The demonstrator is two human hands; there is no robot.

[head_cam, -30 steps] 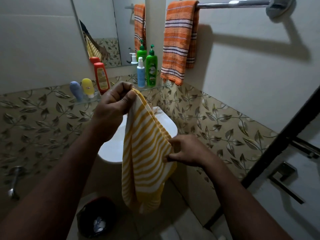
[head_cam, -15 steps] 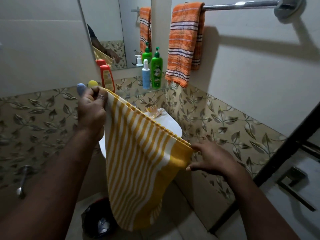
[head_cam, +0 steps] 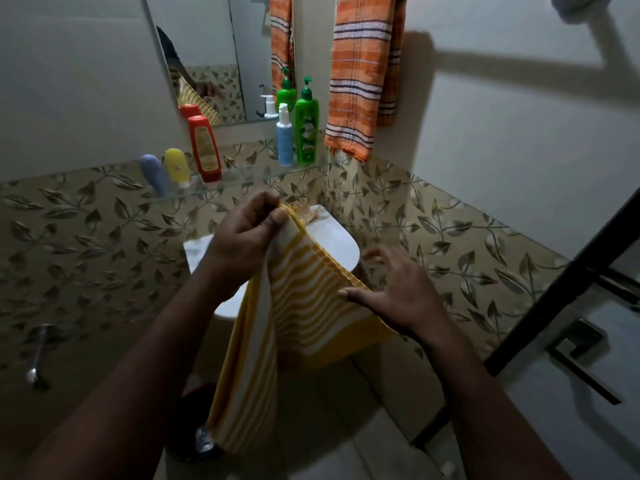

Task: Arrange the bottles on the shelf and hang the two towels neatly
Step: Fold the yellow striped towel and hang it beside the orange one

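1. Bathroom wall with leaf-patterned tiling and a mirror (head_cam: 201, 46) forms the background beyond both grips.
2. Left grip (head_cam: 242, 244): fingers curled, pinching the top folded edge of the yellow striped towel (head_cam: 304, 306), which hangs down below it.
3. Right grip (head_cam: 398, 292): fingers spread and straight, thumb and palm resting on the towel's side edge, to the right of and lower than the left grip.
4. Glass shelf (head_cam: 249, 171), above and beyond the left grip, carries five bottles:
   - to the left, blue tube (head_cam: 154, 174), yellow tube (head_cam: 177, 168) and red bottle (head_cam: 205, 148);
   - to the right, blue pump bottle (head_cam: 284, 136) just beside green pump bottle (head_cam: 306, 126).
5. Orange striped towel (head_cam: 360, 74) hangs on the wall above and beyond the right grip, near the green pump bottle.
6. White cistern (head_cam: 339, 244) sits behind the yellow striped towel, between the two grips.
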